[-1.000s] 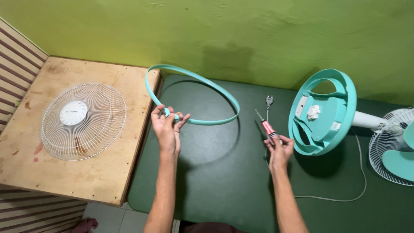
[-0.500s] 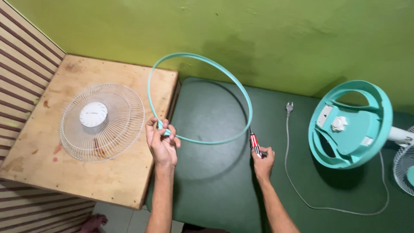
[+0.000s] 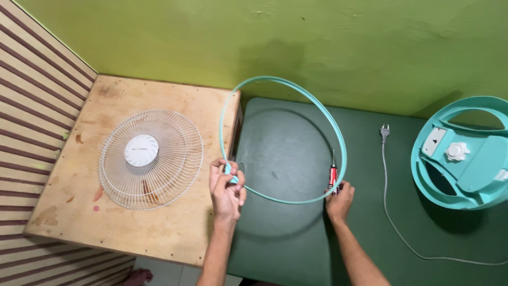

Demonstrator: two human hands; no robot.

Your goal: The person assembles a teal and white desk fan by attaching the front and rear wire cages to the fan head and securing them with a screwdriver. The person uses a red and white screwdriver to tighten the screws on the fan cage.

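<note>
- The person's left hand point(image 3: 227, 185) is clenched on the lower left section of a teal plastic ring point(image 3: 317, 108), thumb and fingers pinching the band where its clasp sits.
- The ring is held raised and tilted above the seam between the two tables; its far arc stands in front of the green wall point(image 3: 317, 42), and its near arc passes just beside the right hand.
- The right hand point(image 3: 339, 197) is closed around the handle of a red screwdriver point(image 3: 333, 173); the shaft points away from the person and lies just inside the ring's lower right arc.
- A white wire fan grille point(image 3: 174, 159) lies flat on the wooden table point(image 3: 106, 222), left of the left hand and apart from it.
- The teal fan base point(image 3: 465, 169) lies tipped on the dark green table point(image 3: 286, 233), well to the right of the right hand.
- A white power cord point(image 3: 394, 217) with its plug point(image 3: 384, 130) runs across the green surface between the right hand and the fan base.
</note>
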